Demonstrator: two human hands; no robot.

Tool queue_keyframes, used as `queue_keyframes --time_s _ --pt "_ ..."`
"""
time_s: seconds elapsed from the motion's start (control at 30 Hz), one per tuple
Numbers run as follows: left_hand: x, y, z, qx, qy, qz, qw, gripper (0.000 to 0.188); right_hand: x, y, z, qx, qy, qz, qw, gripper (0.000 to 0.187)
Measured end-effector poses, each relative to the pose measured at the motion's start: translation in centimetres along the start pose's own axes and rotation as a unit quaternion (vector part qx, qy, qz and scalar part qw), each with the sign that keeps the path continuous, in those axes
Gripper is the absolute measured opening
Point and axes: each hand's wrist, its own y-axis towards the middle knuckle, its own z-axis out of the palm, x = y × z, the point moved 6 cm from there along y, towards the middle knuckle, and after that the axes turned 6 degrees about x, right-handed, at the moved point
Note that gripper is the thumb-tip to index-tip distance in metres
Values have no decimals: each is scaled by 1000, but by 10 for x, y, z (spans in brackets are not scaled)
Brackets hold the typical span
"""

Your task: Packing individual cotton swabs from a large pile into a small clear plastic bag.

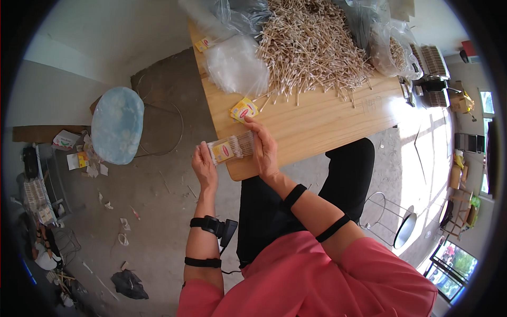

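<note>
A clear plastic pack of cotton swabs (225, 150) with a yellow label lies lengthwise between my hands, over the table's near left corner. My left hand (204, 168) grips its left end, the fingers partly hidden behind it. At the other end, my right hand (265, 149) presses against the pack and holds it there. Just beyond my right fingertips are yellow cards (244, 109) on the wooden table (311, 124). A large heap of loose cotton swabs (314, 47) covers the far part of the tabletop, and flat clear plastic bags (237, 66) lie left of it.
Left of the table stands a stool with a pale blue covered seat (117, 126). A round-topped stool (405, 231) is on the floor to the right. Scraps and a black plastic bag (129, 284) litter the floor. A clear bag of swabs (396, 53) sits at the table's far right.
</note>
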Motion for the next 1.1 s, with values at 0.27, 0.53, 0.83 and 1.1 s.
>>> queue_keyframes --time_s 0.27,0.53,0.83,1.1 --pt "-31 -11 5 -101 122 151 976 39 16 -3 42 46 39 38 997 31" --pt "-12 -17 -7 -110 -159 11 981 28 7 -4 45 44 74 66 994 26" --pt "-2 -45 33 -21 -415 -80 906 43 5 -3 47 37 58 31 997 26" --pt "1 -47 39 -40 -437 -74 896 49 9 -5 48 34 45 35 998 27"
